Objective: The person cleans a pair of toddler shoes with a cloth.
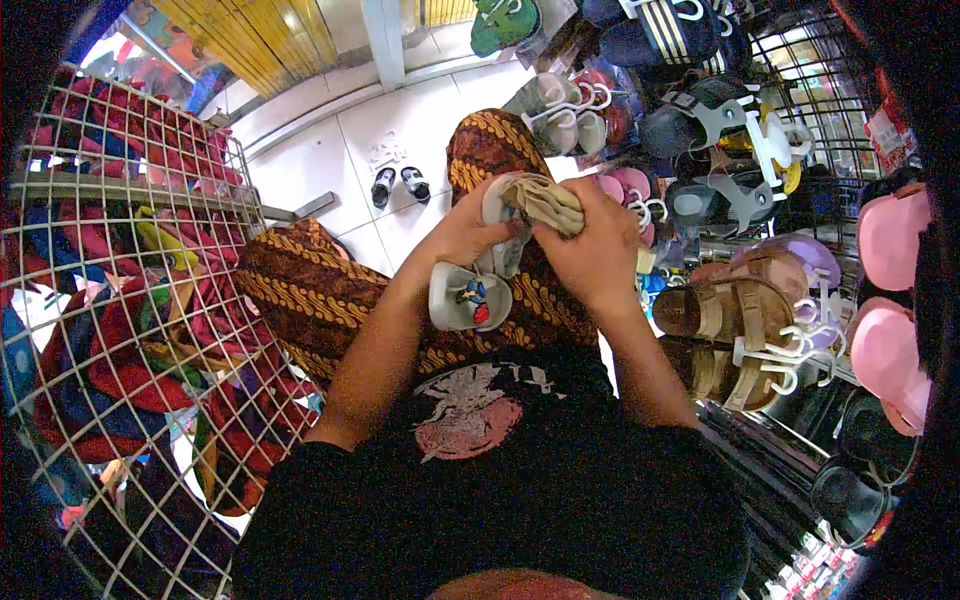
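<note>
Over my lap, a pale grey pair of small sandals [445, 298] shows a blue and red figure on its footbed. My left hand [465, 232] is closed around the upper part of this pair. A folded beige cloth [548, 203] is bunched in my right hand [595, 245], pressed against the top of the sandals. The fingers of both hands are partly hidden behind what they hold. Beneath them is brown patterned fabric [310, 275] covering my legs.
A wire mesh rack [150, 330] with colourful footwear behind it stands on the left. Sandals on white hangers, including a brown pair [735, 310] and pink ones [890, 345], crowd the right side. Small black sandals [412, 184] lie on the white tiled floor [350, 235].
</note>
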Demonstrator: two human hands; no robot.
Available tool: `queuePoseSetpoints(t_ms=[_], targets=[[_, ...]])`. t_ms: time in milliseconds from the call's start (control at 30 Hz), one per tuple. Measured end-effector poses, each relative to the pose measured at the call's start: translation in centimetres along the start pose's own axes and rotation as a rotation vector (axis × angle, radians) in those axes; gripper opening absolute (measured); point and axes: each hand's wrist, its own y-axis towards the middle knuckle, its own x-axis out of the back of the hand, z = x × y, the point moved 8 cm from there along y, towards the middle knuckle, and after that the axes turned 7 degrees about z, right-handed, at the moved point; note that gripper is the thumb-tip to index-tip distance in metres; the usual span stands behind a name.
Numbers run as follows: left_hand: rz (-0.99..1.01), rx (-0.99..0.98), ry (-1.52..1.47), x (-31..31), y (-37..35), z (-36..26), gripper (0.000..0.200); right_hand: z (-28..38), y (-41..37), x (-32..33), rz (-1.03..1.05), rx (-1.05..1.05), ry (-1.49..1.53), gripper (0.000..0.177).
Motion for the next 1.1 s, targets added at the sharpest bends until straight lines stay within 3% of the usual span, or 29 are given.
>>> queuePoseSetpoints(t_ms=[67,133,200,300,400,467,567,667,867,933,1000,1100], targets=[[0.048,-0.089,-0.067,-0.1,0.2,1.2,0.065,1.9,-0.1,0.4,-0.029,0.101,-0.068,0.046],[0.115,-0.112,0.265,-0.7,0.4,0.9,0.065,2.8,-0.1,-0.1,-0.064,0.154,-0.164,0.048],[0.186,-0.109,0.51,-1.2,0.3,0.3,0.066,1.5,0.9,-0.8,0.015,0.011,-0.092,0.048],[0.104,-0.134,0.372,-1.4,0.3,-1.7,0.067,0.7,2.1,-0.9,0.098,-0.116,-0.033,0.054],[0.085,-0.096,0.462,-0.9,0.4,-1.2,0.067,0.7,2.7,-0.7,0.183,-0.17,-0.055,0.062],[-0.001,-0.072,0.51,-0.5,0.4,-0.6,0.055,0.7,3.0,-0.6,0.193,-0.193,-0.079,0.063],[-0.01,-0.266,0.518,-0.6,0.4,-2.0,0.055,0.4,3.1,-0.8,0.208,-0.213,-0.073,0.066],[0.032,-0.063,0.5,-0.5,0.4,-1.1,0.056,0.2,3.1,-1.0,0.221,-0.233,-0.036,0.068],[0.035,-0.061,0.521,-0.5,0.6,0.5,0.074,-0.9,4.1,-0.6,0.143,-0.287,-0.085,0.07],[0.039,-0.168,0.669,-2.0,-0.2,-1.5,0.076,-2.1,5.0,0.0,0.122,-0.308,-0.15,0.068],[-0.012,-0.266,0.819,-2.9,-0.7,-2.1,0.075,-4.4,5.7,-2.0,0.131,-0.202,0.028,0.067],[-0.04,0.012,0.443,-0.9,-0.4,-0.2,0.071,-5.3,6.0,-4.5,0.153,-0.166,0.24,0.065]])
